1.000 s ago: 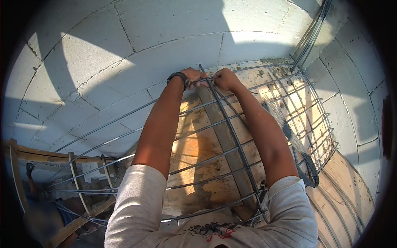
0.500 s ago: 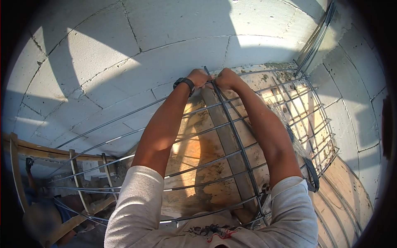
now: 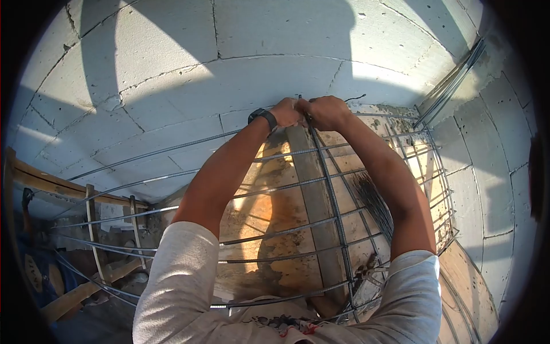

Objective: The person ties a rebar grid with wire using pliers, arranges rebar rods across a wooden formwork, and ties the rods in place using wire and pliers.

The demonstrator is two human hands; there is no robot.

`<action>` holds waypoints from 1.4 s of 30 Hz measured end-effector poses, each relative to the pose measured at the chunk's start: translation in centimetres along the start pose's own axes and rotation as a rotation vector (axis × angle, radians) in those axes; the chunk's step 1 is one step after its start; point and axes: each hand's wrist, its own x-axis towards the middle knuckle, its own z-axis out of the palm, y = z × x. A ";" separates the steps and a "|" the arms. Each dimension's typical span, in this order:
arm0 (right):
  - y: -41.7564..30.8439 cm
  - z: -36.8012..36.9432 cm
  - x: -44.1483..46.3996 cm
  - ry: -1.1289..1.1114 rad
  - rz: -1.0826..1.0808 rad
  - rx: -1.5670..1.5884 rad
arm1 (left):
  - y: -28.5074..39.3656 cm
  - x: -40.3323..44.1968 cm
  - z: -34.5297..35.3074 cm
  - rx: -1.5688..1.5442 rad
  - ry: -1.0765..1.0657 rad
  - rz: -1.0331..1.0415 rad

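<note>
Both hands meet at the far end of a long steel reinforcing bar (image 3: 329, 192), where it crosses the outermost bar next to the block wall. My left hand (image 3: 288, 113), with a dark watch (image 3: 263, 119) on its wrist, is closed at this crossing; what its fingers pinch is hidden. My right hand (image 3: 327, 113) is closed just to the right, touching the left. A thin, dark tie wire (image 3: 356, 98) with a bent end sticks out behind it. Beneath my right forearm, a bundle of tie wires (image 3: 371, 200) lies across the bars.
Rebar forms a grid above stained wooden formwork (image 3: 269, 212), with a grey plank (image 3: 309, 200) under it. A pale block wall (image 3: 275, 74) rises ahead; more bars (image 3: 458, 74) stand in the right corner. At lower left are wooden framing (image 3: 91, 229) and another person (image 3: 46, 269).
My view has shifted, so the wall fills more of it. Both hands stay at the crossing; my right hand has turned, and the wire end now shows beyond it.
</note>
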 end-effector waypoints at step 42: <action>0.6 0.6 3.6 0.156 -0.417 -0.554 | -0.5 0.2 0.3 0.328 0.060 -0.078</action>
